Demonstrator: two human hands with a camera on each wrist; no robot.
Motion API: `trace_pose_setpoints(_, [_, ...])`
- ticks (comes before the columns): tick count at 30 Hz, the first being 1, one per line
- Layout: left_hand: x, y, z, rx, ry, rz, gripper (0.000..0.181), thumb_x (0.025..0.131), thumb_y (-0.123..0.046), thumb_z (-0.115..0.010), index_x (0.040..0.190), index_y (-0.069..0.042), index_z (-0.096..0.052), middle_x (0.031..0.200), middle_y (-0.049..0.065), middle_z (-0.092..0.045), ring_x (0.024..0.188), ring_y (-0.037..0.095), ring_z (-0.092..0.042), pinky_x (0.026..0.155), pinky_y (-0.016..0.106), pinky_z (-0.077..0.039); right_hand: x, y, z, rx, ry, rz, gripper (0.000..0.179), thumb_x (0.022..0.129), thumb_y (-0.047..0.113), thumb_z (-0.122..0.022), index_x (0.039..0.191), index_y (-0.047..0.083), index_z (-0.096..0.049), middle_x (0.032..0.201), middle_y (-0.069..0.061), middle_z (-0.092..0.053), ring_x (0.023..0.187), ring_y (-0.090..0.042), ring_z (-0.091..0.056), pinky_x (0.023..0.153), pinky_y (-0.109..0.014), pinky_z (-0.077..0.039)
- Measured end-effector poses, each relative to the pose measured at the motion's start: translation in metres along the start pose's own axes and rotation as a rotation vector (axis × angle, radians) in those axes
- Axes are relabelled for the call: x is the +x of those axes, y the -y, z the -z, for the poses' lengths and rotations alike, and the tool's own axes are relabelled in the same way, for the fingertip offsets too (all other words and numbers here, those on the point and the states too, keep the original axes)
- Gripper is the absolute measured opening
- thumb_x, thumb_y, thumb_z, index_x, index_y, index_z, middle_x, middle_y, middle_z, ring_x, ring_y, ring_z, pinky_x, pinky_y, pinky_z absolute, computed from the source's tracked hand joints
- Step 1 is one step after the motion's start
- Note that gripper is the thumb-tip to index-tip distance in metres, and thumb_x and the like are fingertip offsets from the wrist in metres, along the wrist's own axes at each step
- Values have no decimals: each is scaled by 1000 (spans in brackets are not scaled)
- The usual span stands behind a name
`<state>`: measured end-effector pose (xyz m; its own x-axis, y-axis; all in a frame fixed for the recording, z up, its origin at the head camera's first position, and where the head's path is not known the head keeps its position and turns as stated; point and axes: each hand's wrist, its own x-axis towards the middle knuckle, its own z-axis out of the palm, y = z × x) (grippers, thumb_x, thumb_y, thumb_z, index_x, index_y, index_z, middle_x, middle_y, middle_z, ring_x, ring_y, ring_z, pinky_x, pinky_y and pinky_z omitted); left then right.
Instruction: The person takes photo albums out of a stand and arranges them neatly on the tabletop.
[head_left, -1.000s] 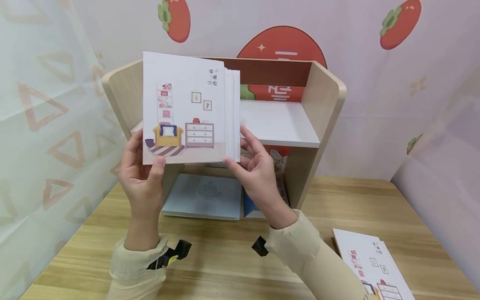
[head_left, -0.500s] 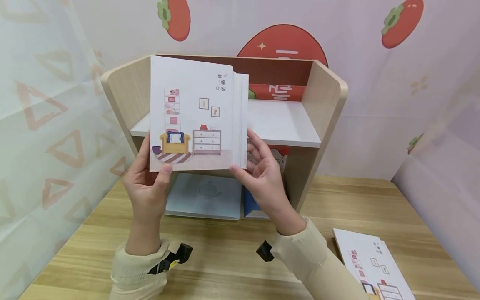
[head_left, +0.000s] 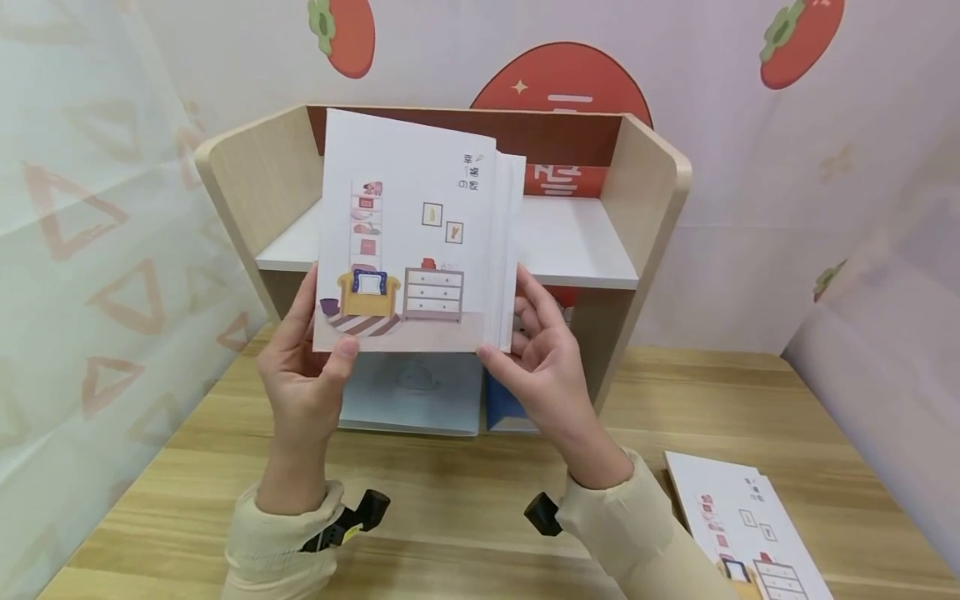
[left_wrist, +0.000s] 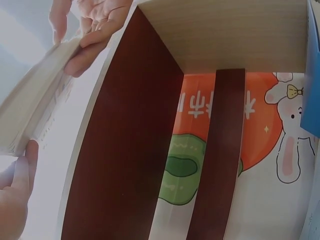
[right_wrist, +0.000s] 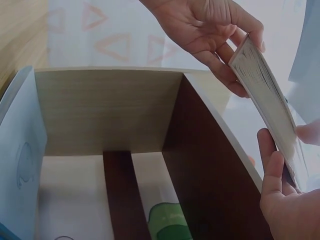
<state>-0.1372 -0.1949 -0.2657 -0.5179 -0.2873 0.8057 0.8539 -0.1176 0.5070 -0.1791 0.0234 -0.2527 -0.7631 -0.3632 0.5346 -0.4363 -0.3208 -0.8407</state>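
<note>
A white-covered book (head_left: 405, 242) with a printed yellow armchair and chest of drawers stands nearly upright before the shelf, facing me. My left hand (head_left: 303, 383) grips its lower left corner, thumb on the front cover and fingers behind. My right hand (head_left: 551, 375) holds the lower right corner, thumb at the bottom edge. White layers jut out along the right side; whether they are pages or another book, I cannot tell. In the right wrist view the book (right_wrist: 265, 95) shows its page edges between both hands.
Behind the book stands a wooden desktop shelf (head_left: 648, 208) with a white upper board (head_left: 577, 250). Its lower part holds a pale blue book (head_left: 412, 408) and a darker blue item (head_left: 508, 408). A similar white book (head_left: 750, 533) lies on the table (head_left: 720, 392) at right.
Both hands have carried the book to the right and slightly down across the front of the shelf, keeping their hold. The book on the table stays put.
</note>
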Motion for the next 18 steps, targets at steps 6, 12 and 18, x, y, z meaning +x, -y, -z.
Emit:
trace_pose_setpoints(6, [2, -7, 2, 95, 40, 23, 60, 80, 5, -59, 137, 2, -40, 128, 16, -55, 96, 21, -60, 51, 12, -47, 2, -3, 2, 34, 36, 49, 81, 81, -14, -57, 146, 19, -22, 135, -10, -45, 107, -24, -56, 89, -29, -50])
trace_pose_setpoints(12, [2, -10, 3, 132, 75, 22, 62, 79, 7, -59, 137, 3, -39, 123, 15, -59, 93, 19, -62, 55, 15, -51, 5, -7, 3, 84, 66, 75, 83, 80, -19, -53, 147, 17, -20, 142, -8, -39, 111, -24, -53, 90, -30, -49])
trace_pose_setpoints(18, [4, -13, 7, 192, 122, 0, 62, 77, 10, -58, 136, 7, -38, 120, 14, -61, 94, 18, -62, 57, 18, -53, 7, -12, 4, 103, 89, 112, 84, 79, -21, -52, 147, 14, -19, 142, -11, -39, 112, -24, -53, 88, -29, -50])
